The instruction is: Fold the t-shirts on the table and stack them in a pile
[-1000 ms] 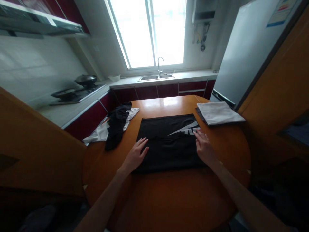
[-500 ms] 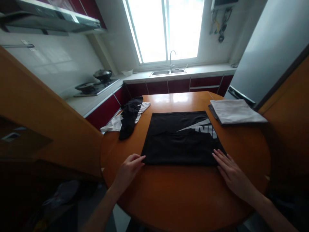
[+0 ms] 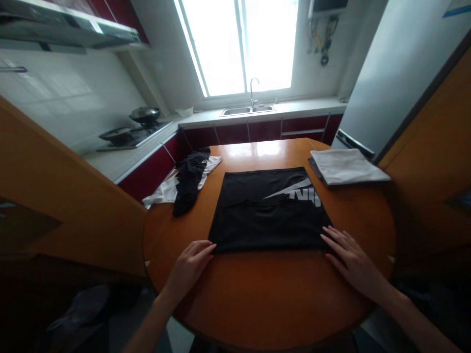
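Observation:
A black T-shirt (image 3: 268, 225) with a grey-white swoosh and letters lies folded on the wooden table (image 3: 272, 289). Its near part is doubled over, and the neckline shows across the middle. My left hand (image 3: 189, 267) pinches the near left corner, thumb and fingers closed together there. At the near right corner my right hand (image 3: 349, 260) rests with fingers stretched out and thumb apart, fingertips touching the cloth.
Crumpled black clothing (image 3: 189, 184) lies over white clothing (image 3: 164, 191) at the table's left. Folded white cloth (image 3: 348, 165) sits on darker cloth at the right. Behind are a sink (image 3: 235, 111), a stove with pans (image 3: 143, 115) and a fridge (image 3: 368, 88).
Both hands have moved from the T-shirt's middle sides to its near corners. My left fingers have closed on the corner. The camera view has shifted; the other clothes have stayed put.

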`<act>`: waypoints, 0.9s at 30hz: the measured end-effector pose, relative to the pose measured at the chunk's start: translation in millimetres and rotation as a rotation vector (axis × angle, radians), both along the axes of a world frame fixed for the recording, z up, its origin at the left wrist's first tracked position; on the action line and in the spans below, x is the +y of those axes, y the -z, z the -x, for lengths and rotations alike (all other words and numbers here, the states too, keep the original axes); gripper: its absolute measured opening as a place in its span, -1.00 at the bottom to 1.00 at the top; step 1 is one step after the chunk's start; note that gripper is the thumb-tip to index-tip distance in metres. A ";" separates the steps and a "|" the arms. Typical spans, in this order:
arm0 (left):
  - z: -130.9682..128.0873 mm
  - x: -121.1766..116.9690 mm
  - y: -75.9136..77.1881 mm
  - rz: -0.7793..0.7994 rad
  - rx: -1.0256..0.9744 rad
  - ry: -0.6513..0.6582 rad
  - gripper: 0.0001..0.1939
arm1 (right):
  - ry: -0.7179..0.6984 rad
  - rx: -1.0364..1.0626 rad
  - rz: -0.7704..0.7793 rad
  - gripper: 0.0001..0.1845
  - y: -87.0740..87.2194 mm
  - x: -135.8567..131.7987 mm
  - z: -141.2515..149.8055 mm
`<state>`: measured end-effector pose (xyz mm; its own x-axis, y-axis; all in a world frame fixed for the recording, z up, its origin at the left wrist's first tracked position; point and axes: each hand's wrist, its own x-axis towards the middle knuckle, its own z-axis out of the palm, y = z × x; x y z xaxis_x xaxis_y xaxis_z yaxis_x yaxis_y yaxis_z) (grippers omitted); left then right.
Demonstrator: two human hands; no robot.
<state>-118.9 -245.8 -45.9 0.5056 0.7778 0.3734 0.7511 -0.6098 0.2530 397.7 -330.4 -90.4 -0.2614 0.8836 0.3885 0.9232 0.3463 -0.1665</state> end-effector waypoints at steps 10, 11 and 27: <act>3.3 15.6 -20.1 0.032 0.167 0.118 -0.69 | -0.123 -0.123 -0.024 -0.64 -28.9 13.2 -13.5; 3.6 16.7 -20.3 0.026 0.178 0.116 -0.70 | -0.130 -0.130 -0.022 -0.65 -31.3 14.5 -12.9; 3.2 34.9 -16.5 -0.013 0.200 0.172 -0.75 | -0.110 -0.086 -0.064 -0.78 -32.3 21.0 -6.4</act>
<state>-122.0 -210.9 -29.4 0.6949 0.6695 0.2625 0.6702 -0.7352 0.1011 404.1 -309.4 -58.0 -0.3900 0.8221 0.4147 0.8890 0.4535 -0.0628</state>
